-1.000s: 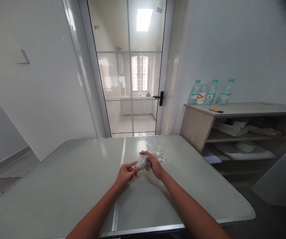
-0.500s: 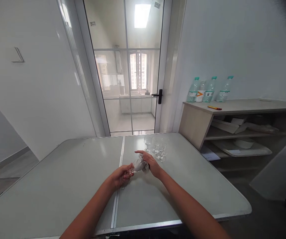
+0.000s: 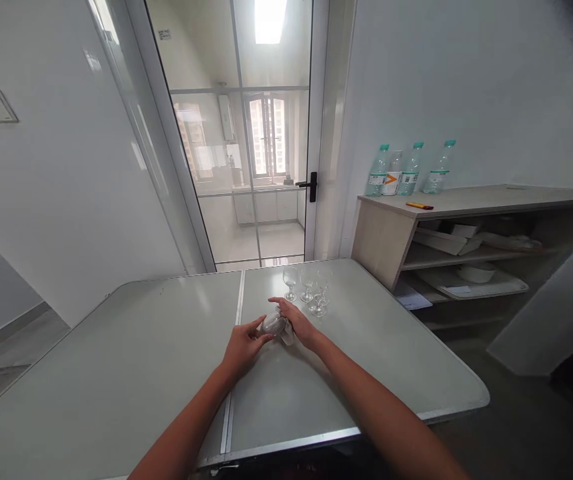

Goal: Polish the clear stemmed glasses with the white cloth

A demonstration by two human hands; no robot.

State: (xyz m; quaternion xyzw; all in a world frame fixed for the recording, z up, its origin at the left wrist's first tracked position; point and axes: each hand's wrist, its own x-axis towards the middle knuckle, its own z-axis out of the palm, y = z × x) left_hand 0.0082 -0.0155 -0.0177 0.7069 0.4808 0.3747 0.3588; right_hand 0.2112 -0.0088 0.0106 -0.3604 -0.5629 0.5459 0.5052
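My left hand [image 3: 243,345] grips the stem end of a small clear stemmed glass [image 3: 270,324] lying sideways above the grey table [image 3: 141,360]. My right hand [image 3: 297,325] presses a white cloth [image 3: 287,333] around the bowl of that glass, fingers curled over it. Just beyond my hands, several more small stemmed glasses [image 3: 307,288] stand upright in a cluster on the table.
A metal seam [image 3: 234,360] splits the table down the middle. Behind it is a glass door [image 3: 246,133] with a black handle. To the right stands a wooden shelf unit [image 3: 466,227] carrying water bottles [image 3: 409,170], a pen and papers.
My left hand has shifted its hold on the glass, and the glass has turned between my hands against the cloth. The view has swung slightly right and down.
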